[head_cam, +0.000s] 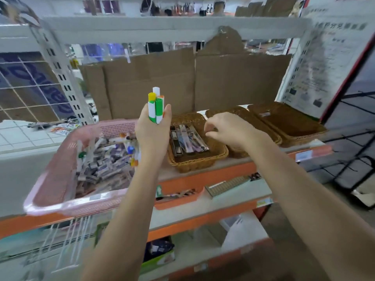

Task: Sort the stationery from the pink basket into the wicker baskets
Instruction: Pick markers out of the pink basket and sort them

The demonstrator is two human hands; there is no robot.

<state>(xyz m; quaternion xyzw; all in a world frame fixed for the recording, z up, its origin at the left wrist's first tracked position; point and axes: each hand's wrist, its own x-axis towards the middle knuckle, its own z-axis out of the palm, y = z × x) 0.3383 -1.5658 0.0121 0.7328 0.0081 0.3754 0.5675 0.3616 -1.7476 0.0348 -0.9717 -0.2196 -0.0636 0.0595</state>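
both bare forearms reach up from the bottom edge. left hand (153,132) is raised upright, fingers wrapped round a bundle of smooth cylindrical markers (155,107), above the pink basket (60,179) of perforated plastic, heaped with stationery. right hand (227,129), fingers loosely curled and holding nothing, hovers by the first woven wicker basket (194,163), which holds flat packs.

Shelf bay open toward viewer; cardboard (182,78) walls off back, upper shelf (142,27) caps it. Pink basket (60,175) at left, heaped with stationery. Three wicker baskets in row, touching: first (194,161) partly filled, open at top; second (239,116) under right hand (229,132); third (288,122) open. Left hand (152,134) with markers (155,108) stands between pink basket and first
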